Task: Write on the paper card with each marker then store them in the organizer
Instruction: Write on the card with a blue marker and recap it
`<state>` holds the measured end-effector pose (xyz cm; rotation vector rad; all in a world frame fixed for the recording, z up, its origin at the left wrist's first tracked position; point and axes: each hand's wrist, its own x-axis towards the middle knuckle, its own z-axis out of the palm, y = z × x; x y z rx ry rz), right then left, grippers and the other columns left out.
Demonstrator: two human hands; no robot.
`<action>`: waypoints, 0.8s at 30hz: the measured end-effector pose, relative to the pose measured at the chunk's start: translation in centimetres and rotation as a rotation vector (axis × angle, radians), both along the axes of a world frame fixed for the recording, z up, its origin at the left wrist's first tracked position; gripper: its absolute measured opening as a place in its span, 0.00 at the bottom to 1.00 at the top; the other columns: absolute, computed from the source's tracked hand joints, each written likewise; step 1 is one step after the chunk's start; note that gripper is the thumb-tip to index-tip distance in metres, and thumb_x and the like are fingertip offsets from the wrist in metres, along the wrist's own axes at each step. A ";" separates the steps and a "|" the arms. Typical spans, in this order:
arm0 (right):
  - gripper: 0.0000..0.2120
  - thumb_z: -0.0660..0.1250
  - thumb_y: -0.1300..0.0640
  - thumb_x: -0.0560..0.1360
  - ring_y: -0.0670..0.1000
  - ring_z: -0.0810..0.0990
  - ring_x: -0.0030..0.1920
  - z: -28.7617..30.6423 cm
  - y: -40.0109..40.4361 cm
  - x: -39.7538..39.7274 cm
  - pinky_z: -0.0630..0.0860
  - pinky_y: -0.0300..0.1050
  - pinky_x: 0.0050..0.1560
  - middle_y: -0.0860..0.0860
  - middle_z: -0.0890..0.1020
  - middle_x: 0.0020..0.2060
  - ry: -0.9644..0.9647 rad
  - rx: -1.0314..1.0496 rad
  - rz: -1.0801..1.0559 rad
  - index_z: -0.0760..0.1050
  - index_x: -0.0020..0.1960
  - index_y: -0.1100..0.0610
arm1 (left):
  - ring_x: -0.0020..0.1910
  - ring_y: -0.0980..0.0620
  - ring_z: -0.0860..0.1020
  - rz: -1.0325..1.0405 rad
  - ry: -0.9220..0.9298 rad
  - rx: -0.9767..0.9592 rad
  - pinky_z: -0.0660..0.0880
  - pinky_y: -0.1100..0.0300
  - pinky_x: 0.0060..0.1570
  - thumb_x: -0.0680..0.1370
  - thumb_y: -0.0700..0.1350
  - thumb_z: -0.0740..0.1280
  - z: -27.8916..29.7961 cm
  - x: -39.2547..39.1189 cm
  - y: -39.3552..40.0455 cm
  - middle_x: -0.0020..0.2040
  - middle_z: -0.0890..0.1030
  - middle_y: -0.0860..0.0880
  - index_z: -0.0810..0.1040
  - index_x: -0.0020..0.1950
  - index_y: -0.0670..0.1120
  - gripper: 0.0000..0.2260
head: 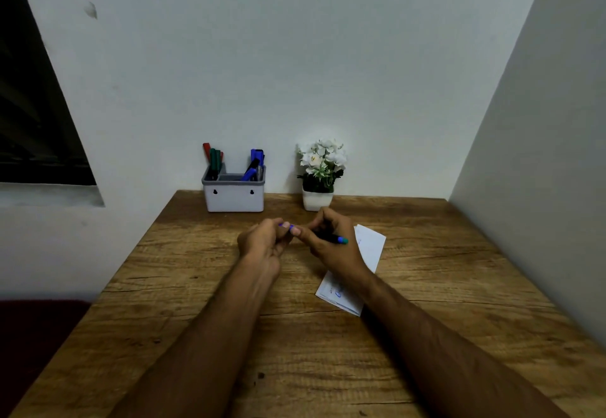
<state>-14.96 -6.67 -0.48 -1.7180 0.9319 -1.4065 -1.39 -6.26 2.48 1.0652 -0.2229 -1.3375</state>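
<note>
Centre of frame: the right hand [331, 237] is closed around a dark-barrelled marker [333, 239], whose teal end projects toward the right past the knuckles. The left hand [265, 240], just left of it, is closed with its fingertips pinching a small blue piece [288, 225], apparently the marker's cap; the fingertips of the two hands touch. Both forearms enter from the bottom edge of the frame.

Beneath and right of the right hand, a white paper card [372, 245] lies flat on the wooden table [164, 302], partly covered by the right wrist; blue handwriting shows on its lower end, too small to read.

Upper centre, against the white wall [295, 56] at the table's far edge, stands a white organizer with a grey rim [233, 196]. Its left compartment holds red and green markers [213, 158]; its right compartment holds blue and black markers [255, 163]; the middle compartment's contents cannot be seen. Right of the organizer, apart from it, stands a white pot of white flowers [319, 171]. A dark window opening [29, 122] occupies the upper left of the frame
</note>
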 end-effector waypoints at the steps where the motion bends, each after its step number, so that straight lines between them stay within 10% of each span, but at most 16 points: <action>1: 0.13 0.79 0.58 0.75 0.46 0.78 0.32 -0.1 0.1 0.2 0.73 0.39 0.33 0.58 0.82 0.34 0.006 -0.018 0.020 0.75 0.40 0.56 | 0.39 0.49 0.80 0.026 -0.021 0.006 0.82 0.55 0.46 0.73 0.24 0.61 0.1 0.3 -0.1 0.42 0.80 0.41 0.79 0.53 0.34 0.13; 7: 0.08 0.75 0.63 0.77 0.50 0.84 0.34 -0.3 -0.1 1.2 0.80 0.44 0.37 0.54 0.87 0.40 0.057 -0.009 0.025 0.84 0.56 0.63 | 0.48 0.47 0.84 0.205 -0.208 -0.089 0.82 0.57 0.47 0.73 0.26 0.67 0.8 3.1 -1.0 0.49 0.83 0.42 0.83 0.47 0.40 0.11; 24: 0.04 0.76 0.58 0.75 0.48 0.88 0.38 5.7 -8.3 11.2 0.86 0.52 0.46 0.52 0.89 0.37 0.326 -0.067 -0.163 0.88 0.49 0.57 | 0.40 0.67 0.80 0.187 -1.103 -0.512 0.74 0.77 0.43 0.72 0.37 0.75 4.2 9.7 -4.2 0.45 0.84 0.53 0.85 0.54 0.43 0.11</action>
